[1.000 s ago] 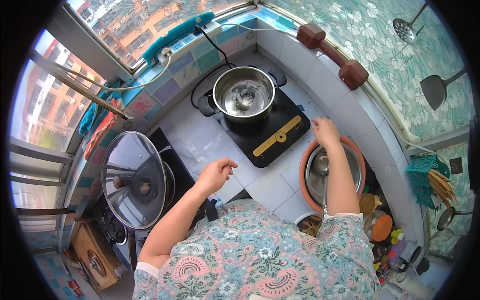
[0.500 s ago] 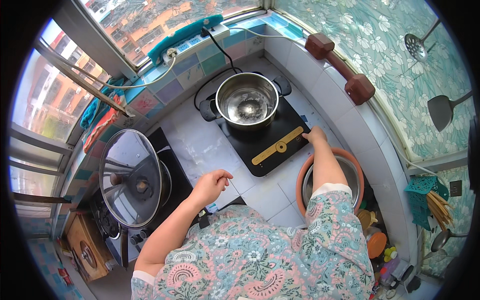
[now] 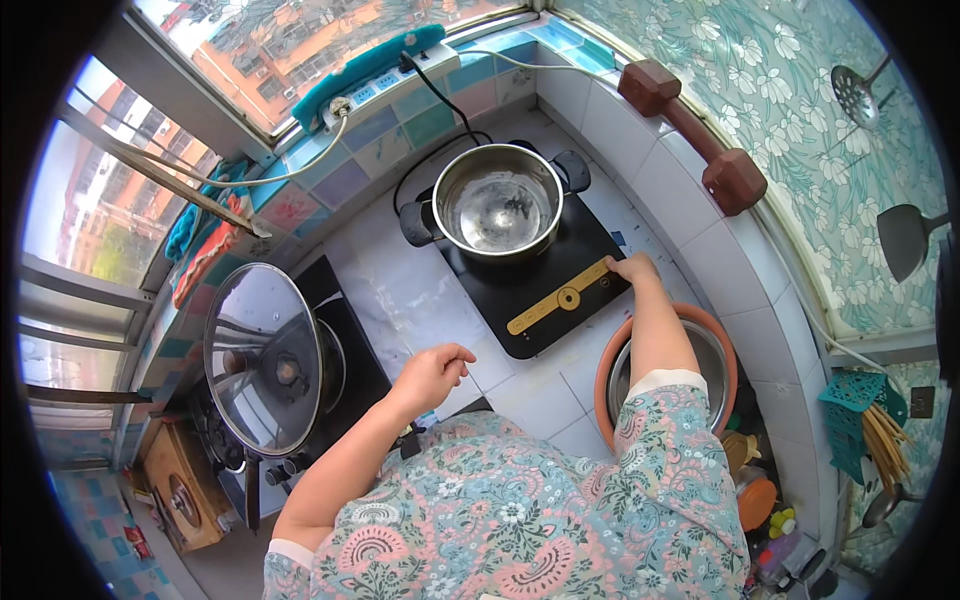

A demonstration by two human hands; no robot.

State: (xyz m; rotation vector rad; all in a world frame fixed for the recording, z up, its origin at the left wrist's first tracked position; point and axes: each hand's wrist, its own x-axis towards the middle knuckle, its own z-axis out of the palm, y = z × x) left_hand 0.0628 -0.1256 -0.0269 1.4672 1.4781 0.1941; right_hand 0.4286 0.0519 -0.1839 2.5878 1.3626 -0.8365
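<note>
Contact is established: one second ago our right hand [image 3: 634,268] stood just right of the induction cooker [image 3: 525,338]; now its leading digit reaches the right end of the gold control strip [image 3: 548,305]. The work in hand has thus moved to the controls; we cannot tell whether pressure is applied. The remaining fingers are bent, with no object showing. Our left hand [image 3: 432,374], left of that grip and nearer the body, is loosely curled and holds nothing. Beneath the right fingertips, the cooker is a flat, glossy black slab with rounded corners. Under the right forearm sits a round, terracotta-coloured basin [image 3: 606,395]. Beyond and left of the right hand, we find the dark-handled, polished metal pot [image 3: 500,251] on the cooker. Farther ahead, to its right, lies a brown dumbbell [image 3: 690,130] with faceted ends.
</note>
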